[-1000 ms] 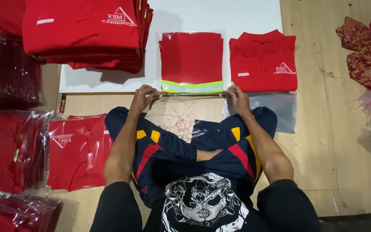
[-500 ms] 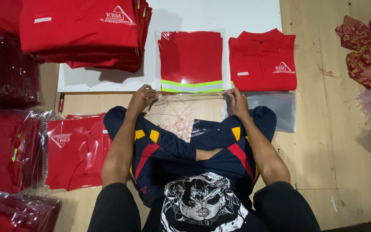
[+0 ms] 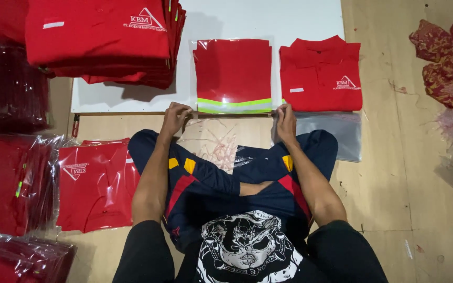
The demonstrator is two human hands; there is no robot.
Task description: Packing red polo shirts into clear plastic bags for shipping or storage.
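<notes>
A folded red shirt with a yellow-green reflective stripe [image 3: 233, 76] lies on a white board [image 3: 247, 21], inside a clear plastic bag [image 3: 213, 139] whose open flap trails toward me. My left hand [image 3: 174, 117] pinches the bag's left edge just below the stripe. My right hand [image 3: 286, 120] pinches the bag's right edge at the same height. I sit cross-legged with my legs under the flap.
A folded red polo [image 3: 321, 73] lies right of the bagged shirt, over empty clear bags [image 3: 331, 133]. A stack of red shirts [image 3: 100, 42] sits at top left. Bagged red shirts [image 3: 93, 183] pile at left. A patterned cloth [image 3: 449, 63] lies far right.
Both hands stay on the bag's lower corners, shifted only slightly; the bagged shirt sits in the same place.
</notes>
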